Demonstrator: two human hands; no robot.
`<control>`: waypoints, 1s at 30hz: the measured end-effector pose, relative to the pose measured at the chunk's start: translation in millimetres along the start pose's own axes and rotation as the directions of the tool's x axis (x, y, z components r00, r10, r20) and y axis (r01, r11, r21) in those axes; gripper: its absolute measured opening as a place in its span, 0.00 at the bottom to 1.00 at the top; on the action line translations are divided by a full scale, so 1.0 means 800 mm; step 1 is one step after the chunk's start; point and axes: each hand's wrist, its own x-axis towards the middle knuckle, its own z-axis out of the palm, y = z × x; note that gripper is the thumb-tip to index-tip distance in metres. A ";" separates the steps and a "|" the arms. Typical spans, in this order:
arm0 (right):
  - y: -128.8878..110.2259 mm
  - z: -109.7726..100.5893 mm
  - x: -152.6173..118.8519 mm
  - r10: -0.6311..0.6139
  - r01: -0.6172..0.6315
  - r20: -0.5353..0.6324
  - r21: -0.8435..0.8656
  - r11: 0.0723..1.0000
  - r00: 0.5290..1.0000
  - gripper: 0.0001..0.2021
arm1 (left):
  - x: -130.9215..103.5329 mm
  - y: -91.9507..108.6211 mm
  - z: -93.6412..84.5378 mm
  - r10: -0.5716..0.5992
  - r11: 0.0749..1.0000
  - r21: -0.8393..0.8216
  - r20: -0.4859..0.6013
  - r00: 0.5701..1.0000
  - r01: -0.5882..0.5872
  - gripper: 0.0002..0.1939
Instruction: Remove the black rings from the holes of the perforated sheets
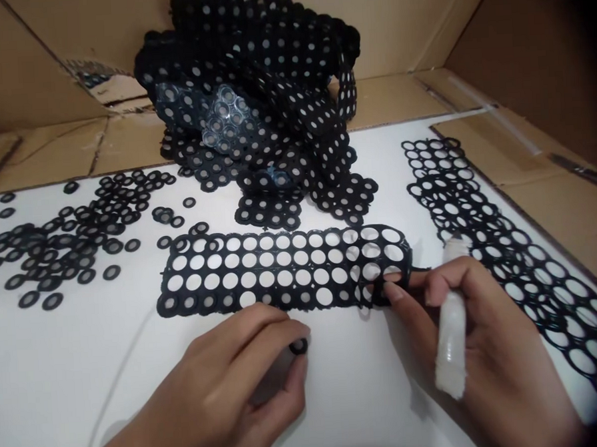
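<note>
A flat black rubber sheet (275, 269) with rows of round holes lies across the white table. Its three upper rows are mostly punched through. Along the bottom row, several rings with grey centres are still attached, between open holes. My left hand (237, 380) is closed in front of the sheet, pinching one small black rubber washer (298, 345) between thumb and fingertips. At the sheet's right end, my right hand (479, 334) grips the slightly raised edge between thumb and finger. A white wrapped stick (451, 349) rests in that same hand; its tip is hard to make out.
Loose black washers (83, 228) are scattered at the left. A large heap of uncut perforated sheets (257, 105) stands at the back. Punched-out sheet strips (499, 239) lie along the right. Cardboard walls (393, 32) enclose the table (136, 365).
</note>
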 end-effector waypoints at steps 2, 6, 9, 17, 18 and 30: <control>-0.003 0.000 0.000 0.005 -0.005 -0.009 0.005 1.000 1.000 0.16 | -0.002 0.000 0.000 0.017 1.000 0.005 0.005 1.000 -0.017 0.20; -0.007 0.001 0.001 0.003 -0.003 -0.019 -0.007 1.000 1.000 0.16 | -0.003 0.002 -0.001 0.002 1.000 -0.009 0.033 0.999 -0.002 0.18; -0.008 0.001 0.001 0.010 -0.010 -0.021 -0.027 1.000 1.000 0.15 | -0.002 0.003 -0.003 0.000 1.000 0.008 0.061 0.998 0.000 0.15; -0.007 0.001 0.000 0.025 -0.026 -0.026 -0.010 1.000 0.999 0.14 | -0.004 -0.005 -0.008 0.004 0.990 0.137 0.108 0.994 -0.018 0.08; -0.006 0.001 0.000 0.026 -0.026 -0.029 -0.007 1.000 0.999 0.14 | -0.004 -0.006 -0.009 0.012 0.989 0.145 0.117 0.993 -0.029 0.09; -0.002 0.003 -0.004 0.023 -0.026 -0.056 -0.037 0.999 0.998 0.16 | -0.001 -0.005 -0.018 0.034 0.996 0.071 0.202 0.979 -0.049 0.12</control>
